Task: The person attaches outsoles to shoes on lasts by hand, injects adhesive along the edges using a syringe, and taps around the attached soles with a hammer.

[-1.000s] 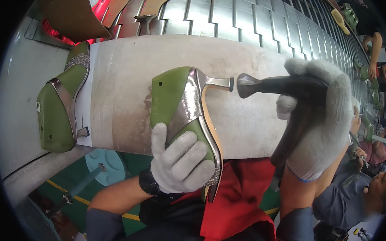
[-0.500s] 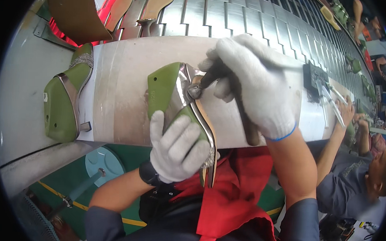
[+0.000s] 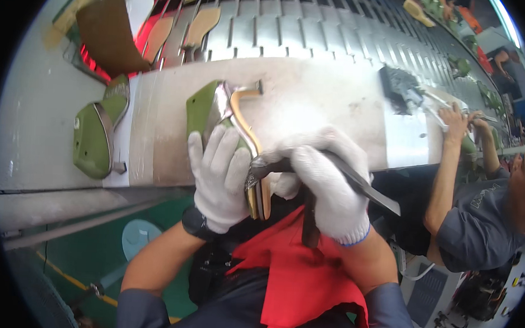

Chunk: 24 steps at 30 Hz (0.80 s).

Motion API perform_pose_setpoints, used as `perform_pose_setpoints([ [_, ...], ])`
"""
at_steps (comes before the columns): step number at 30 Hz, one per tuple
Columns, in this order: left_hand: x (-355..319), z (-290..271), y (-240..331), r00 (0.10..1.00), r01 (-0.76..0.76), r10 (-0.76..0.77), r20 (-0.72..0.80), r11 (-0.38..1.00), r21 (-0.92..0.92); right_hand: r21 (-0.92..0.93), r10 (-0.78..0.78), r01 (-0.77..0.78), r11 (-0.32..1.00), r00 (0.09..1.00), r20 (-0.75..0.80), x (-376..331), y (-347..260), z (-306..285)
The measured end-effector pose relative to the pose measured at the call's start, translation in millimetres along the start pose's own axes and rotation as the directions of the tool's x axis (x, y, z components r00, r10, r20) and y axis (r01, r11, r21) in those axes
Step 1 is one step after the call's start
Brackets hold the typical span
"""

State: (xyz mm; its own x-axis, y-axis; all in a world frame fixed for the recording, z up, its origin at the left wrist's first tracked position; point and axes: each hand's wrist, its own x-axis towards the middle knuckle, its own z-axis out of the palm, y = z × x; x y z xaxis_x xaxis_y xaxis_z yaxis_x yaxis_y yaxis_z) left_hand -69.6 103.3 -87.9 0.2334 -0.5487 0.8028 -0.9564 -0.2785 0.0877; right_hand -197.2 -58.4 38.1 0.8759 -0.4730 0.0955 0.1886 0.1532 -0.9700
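Note:
A high-heeled sandal (image 3: 225, 100) on a green last (image 3: 201, 106) is tilted over the near edge of the bench. Its heel points away from me and its toe toward me. My left hand (image 3: 219, 173), white-gloved, grips the last and the sandal from the left. In my right hand (image 3: 332, 188), also gloved, is a pair of dark metal pincers (image 3: 356, 184) with two arms spread apart. The head of the pincers meets the glittery strap near the toe; the exact contact is hidden by fingers.
A second sandal on a green last (image 3: 94, 137) lies at the bench's left end. Behind the bench (image 3: 314, 77) runs a slatted metal conveyor (image 3: 293, 32) carrying tan soles (image 3: 203, 25). A dark block (image 3: 400, 88) sits at right, near a co-worker's hands (image 3: 459, 122).
The pincers have moved from the heel end of the sandal to the strap near its toe. My right hand has come down toward me, and the sandal's heel has turned into view.

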Motion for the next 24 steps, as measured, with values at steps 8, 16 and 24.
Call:
perform_pose_setpoints([
  [8, -16, -57, 4, 0.822, 0.537, -0.552, 0.14, 0.668, -0.516, -0.964, -0.247, 0.267, 0.005, 0.934, 0.258, 58, 2, -84],
  [16, 46, -97, -49, 0.495, 0.257, -0.81, 0.314, -0.209, -0.944, 0.352, 0.28, -0.26, 0.899, 0.96, -0.005, -50, 37, -39],
  [24, 28, -79, -3, 0.397, 0.456, -0.656, 0.642, -0.466, -0.758, 0.651, 0.205, -0.28, 0.705, 0.96, 0.192, -64, 28, -16],
])
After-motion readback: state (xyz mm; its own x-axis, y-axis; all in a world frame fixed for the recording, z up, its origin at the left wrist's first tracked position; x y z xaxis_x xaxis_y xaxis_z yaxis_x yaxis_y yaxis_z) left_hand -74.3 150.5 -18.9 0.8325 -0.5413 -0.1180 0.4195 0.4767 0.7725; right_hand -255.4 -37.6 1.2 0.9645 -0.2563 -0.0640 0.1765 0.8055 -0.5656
